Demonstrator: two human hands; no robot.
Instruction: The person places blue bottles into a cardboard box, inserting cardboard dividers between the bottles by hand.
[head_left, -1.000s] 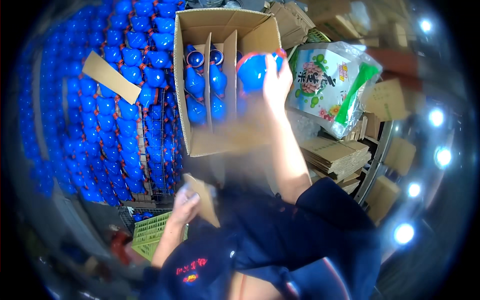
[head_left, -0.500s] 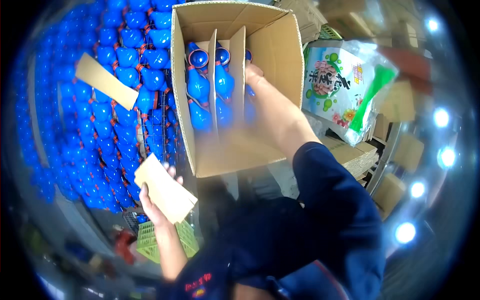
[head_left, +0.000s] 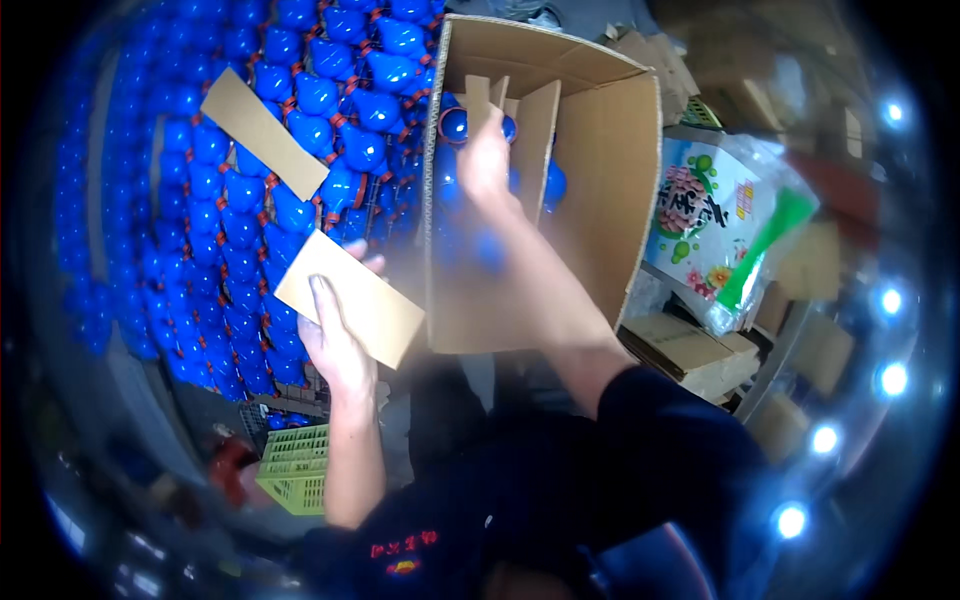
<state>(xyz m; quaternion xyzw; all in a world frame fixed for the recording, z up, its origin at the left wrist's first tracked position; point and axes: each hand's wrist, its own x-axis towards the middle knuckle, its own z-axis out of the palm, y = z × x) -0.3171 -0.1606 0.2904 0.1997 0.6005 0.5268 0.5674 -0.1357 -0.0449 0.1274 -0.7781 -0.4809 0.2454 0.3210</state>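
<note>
My left hand [head_left: 340, 345] grips tan cardboard strips [head_left: 365, 305], its thumb lying across the top one. Inside an open cardboard box [head_left: 610, 190], my right hand [head_left: 485, 165] has its fingers closed around the upper end of an upright cardboard strip [head_left: 478, 92]. Another cardboard divider [head_left: 540, 135] stands to its right. Glossy blue gourd-shaped pieces [head_left: 454, 124] with red rims lie in the box around the dividers. My right hand and forearm hide some of them, and the lower part of the box is blurred.
Rows of blue gourd-shaped pieces [head_left: 315, 95] with red bands fill the left side, a loose cardboard strip [head_left: 265, 135] on top. A green plastic crate [head_left: 295, 470] is below. At right are a printed plastic bag [head_left: 715, 215] and stacked flat cardboard [head_left: 685, 345].
My right hand has moved from the box's right divider leftward to an upright strip. The view has shifted, with the box now further right. My left hand still holds its cardboard strips.
</note>
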